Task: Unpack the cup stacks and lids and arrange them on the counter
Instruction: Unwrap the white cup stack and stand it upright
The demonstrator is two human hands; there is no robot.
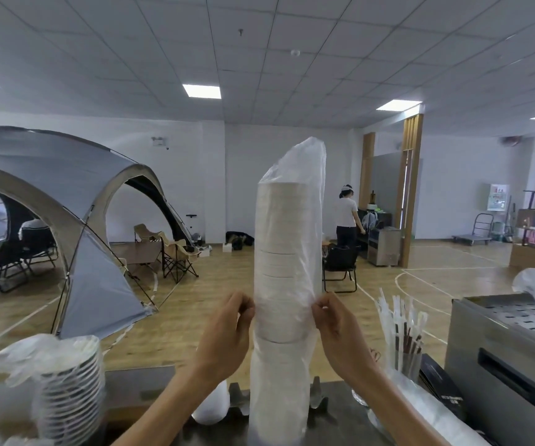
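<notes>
A tall stack of white paper cups [284, 252] stands upright on the counter [137, 381] in front of me, wrapped in a thin clear plastic sleeve [308, 162] that juts loosely above its top. My left hand [227, 333] pinches the sleeve on the stack's left side at mid height. On the right side, at the same height, my right hand [337, 329] pinches the plastic. A second stack of white lids or cups [70, 391] in crumpled plastic stands at the lower left.
A holder of wrapped straws [401, 329] stands right of the stack, beside a steel machine [510, 358]. A small white container [211, 407] sits behind my left forearm. Beyond the counter are a grey tent [66, 204], folding chairs and a person [346, 217] standing far off.
</notes>
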